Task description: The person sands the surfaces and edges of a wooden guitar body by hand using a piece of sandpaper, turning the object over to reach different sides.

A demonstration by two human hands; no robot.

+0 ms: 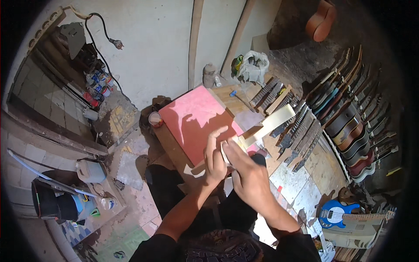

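Note:
A pale wooden guitar neck (276,123) slants up and to the right out of my two hands, its wider end clear of them. Around its near part my left hand (214,160) is closed, with the index finger lifted. My right hand (249,172) grips the same part, thumb and fingers close to the left hand. A small pale edge shows between the hands; I cannot make out what it belongs to. Below them lies a pink board (192,107) on a low wooden table, carrying the shadow of my hands.
A small cup (155,118) stands at the board's left edge. Several fretted necks (301,131) lie to the right, near a blue-headed hammer (238,95). Guitar bodies (349,129) line the right side, with a blue electric guitar (336,215) below. A black bucket (54,198) stands at left.

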